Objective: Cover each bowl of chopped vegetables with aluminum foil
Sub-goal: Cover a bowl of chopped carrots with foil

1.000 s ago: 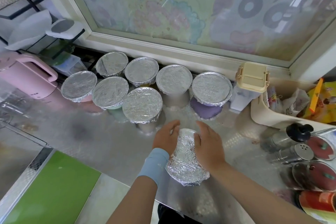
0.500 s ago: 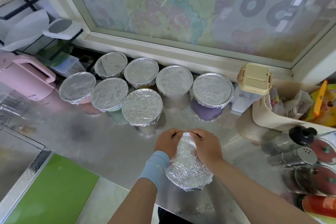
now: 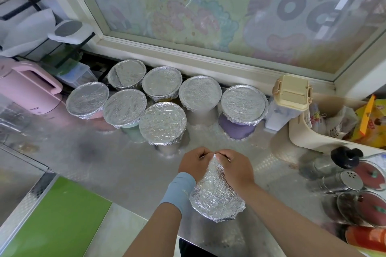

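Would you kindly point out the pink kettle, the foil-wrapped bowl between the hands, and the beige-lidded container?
pink kettle [image 3: 26, 98]: head view, its side wall.
foil-wrapped bowl [image 3: 217, 199]: head view, the crinkled foil top.
beige-lidded container [image 3: 292, 92]: head view, the lid's middle.

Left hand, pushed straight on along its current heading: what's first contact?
The left hand, pinching the foil, points forward and slightly right: bare counter first, then likely the foil-topped steel bowl or the purple bowl beside it. Depth unclear.
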Available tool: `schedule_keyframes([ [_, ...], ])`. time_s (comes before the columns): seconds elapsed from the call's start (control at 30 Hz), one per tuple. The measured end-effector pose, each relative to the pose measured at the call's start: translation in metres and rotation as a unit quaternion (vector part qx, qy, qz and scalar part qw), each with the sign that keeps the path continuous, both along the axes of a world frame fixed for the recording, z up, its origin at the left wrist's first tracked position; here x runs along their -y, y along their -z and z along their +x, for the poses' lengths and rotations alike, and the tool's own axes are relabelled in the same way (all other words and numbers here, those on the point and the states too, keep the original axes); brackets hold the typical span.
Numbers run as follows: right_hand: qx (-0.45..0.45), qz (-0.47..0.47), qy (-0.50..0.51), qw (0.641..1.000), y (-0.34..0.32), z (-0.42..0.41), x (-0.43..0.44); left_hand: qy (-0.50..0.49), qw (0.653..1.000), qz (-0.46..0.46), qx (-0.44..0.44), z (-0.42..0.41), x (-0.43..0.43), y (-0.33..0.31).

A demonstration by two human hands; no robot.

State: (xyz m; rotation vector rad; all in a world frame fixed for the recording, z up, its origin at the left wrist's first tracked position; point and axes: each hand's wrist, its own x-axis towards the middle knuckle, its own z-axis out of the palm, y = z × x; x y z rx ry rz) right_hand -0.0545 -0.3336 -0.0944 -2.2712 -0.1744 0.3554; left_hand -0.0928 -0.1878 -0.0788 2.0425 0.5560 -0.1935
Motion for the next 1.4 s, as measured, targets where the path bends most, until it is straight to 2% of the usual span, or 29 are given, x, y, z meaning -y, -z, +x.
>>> schedule_keyframes([
  [0.13,0.029,-0.021,-0.028,0.999,-0.007,-0.001,0.002,-0.023,0.999,0.037,-0.007,-0.013,0.008,0.000],
  [0.23,0.076,-0.072,-0.035,0.994,-0.010,-0.002,0.008,-0.054,0.997,0.045,-0.015,-0.020,0.009,0.000],
  [0.3,0.059,-0.079,-0.034,0.995,-0.007,-0.002,0.010,-0.039,0.998,0.056,-0.011,-0.018,0.006,0.000],
  [0.4,0.042,-0.065,-0.034,0.996,-0.002,-0.001,0.011,-0.023,1.000,0.012,0.015,-0.011,0.007,-0.003],
  [0.57,0.032,-0.040,-0.027,0.998,-0.002,0.000,0.011,-0.051,0.999,-0.010,0.013,-0.009,0.012,0.001],
  [0.73,0.036,-0.041,-0.040,0.998,-0.003,0.000,0.012,-0.044,0.999,0.013,0.006,-0.008,0.014,0.001],
  [0.9,0.031,-0.113,-0.050,0.992,-0.006,-0.001,0.015,-0.061,0.996,0.062,0.001,-0.013,0.020,0.002],
  [1.03,0.020,-0.071,-0.027,0.997,0.002,-0.005,0.020,-0.074,0.996,0.050,0.023,-0.019,0.022,0.004],
  [1.17,0.020,-0.058,-0.026,0.998,0.002,-0.002,0.020,-0.083,0.996,0.043,0.005,-0.018,0.022,0.003],
  [1.33,0.033,-0.073,-0.030,0.996,-0.001,-0.004,0.020,-0.026,0.996,0.084,-0.033,-0.012,0.018,-0.006],
  [1.4,0.033,-0.080,-0.039,0.995,-0.001,-0.003,0.020,-0.004,0.997,0.078,-0.022,-0.005,0.014,-0.008],
])
